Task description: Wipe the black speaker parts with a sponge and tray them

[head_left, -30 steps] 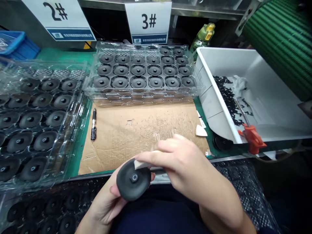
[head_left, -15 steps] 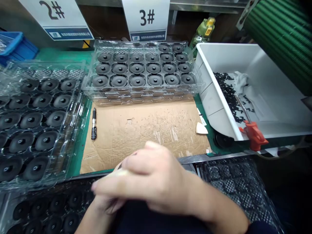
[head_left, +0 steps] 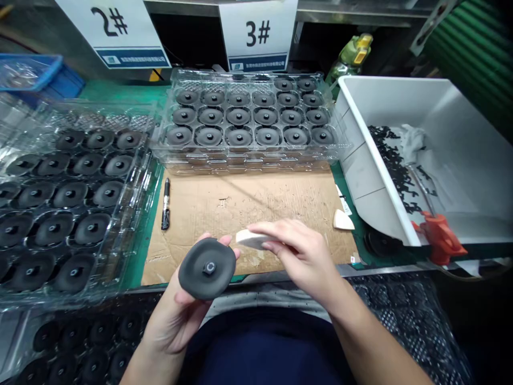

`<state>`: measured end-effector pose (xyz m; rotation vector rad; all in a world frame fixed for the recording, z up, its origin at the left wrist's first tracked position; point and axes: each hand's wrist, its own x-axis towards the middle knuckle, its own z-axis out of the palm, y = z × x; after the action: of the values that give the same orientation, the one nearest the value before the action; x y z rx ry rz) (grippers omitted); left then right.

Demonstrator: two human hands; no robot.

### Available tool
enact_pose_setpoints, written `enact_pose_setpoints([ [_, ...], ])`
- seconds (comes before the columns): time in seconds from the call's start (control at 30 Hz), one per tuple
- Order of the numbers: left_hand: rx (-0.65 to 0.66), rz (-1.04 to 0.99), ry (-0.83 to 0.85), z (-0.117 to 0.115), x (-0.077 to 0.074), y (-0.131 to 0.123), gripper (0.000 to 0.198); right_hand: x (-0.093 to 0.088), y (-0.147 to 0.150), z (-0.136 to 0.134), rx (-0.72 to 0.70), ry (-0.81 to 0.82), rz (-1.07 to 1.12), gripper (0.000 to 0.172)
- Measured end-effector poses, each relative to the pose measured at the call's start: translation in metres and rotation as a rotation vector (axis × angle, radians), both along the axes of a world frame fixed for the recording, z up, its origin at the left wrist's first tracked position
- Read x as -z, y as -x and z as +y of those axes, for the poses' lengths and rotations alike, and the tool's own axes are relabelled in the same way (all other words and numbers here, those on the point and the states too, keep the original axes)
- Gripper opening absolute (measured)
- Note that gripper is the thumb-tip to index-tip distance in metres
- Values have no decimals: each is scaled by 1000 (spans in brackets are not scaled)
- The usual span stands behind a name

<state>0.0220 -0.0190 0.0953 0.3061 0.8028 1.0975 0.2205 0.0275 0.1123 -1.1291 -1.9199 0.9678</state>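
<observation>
A black round dish-shaped part (head_left: 192,270) with a small raised hub at its centre lies in my left hand (head_left: 174,315), its hollow face turned up towards me. The fingers wrap its rim from below and behind. In my right hand (head_left: 302,254) a white sponge wedge (head_left: 250,239) is pinched between thumb and fingers, just right of the black part and apart from it. Both hands are over the near edge of a cardboard sheet (head_left: 196,203). A second wedge (head_left: 343,220) lies at the sheet's right edge.
Stacked clear trays (head_left: 252,155) of black round parts stand behind the cardboard, with more trays (head_left: 132,214) at left. A black pen (head_left: 165,206) lies on the cardboard. At right, a white bin (head_left: 360,166) contains small black pieces and a red-handled tool (head_left: 441,238).
My hands, overlapping and blurred before, have moved apart. The black part now shows fully in my left hand, and my right hand with the wedge is to its right. The view has shifted slightly.
</observation>
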Motion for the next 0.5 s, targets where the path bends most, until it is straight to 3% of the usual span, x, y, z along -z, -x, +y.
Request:
enact_pose_setpoints([
  [0.07, -13, -17, -4, 0, -2, 2, 59, 26, -6, -11, 56, 64, -36, 29],
  [0.17, -3, -31, 13, 0, -4, 0, 59, 66, -2, -29, 31, 101, -142, 30],
  [0.27, 17, -53, 27, -1, -5, -2, 58, 80, 4, -33, 38, 119, -167, 28],
  [0.33, 33, -63, 23, -2, -6, -3, 58, 64, 6, -27, 96, 127, -142, 27],
  [0.4, 37, -83, 6, -3, -7, -5, 59, 33, 9, -20, 208, 105, -66, 27],
  [0.47, 25, -98, -4, -5, -6, -6, 57, -1, 17, -18, 315, -5, 47, 28],
  [0.5, 25, -93, 3, -6, -5, -7, 55, -16, 22, -19, 298, -96, 79, 29],
])
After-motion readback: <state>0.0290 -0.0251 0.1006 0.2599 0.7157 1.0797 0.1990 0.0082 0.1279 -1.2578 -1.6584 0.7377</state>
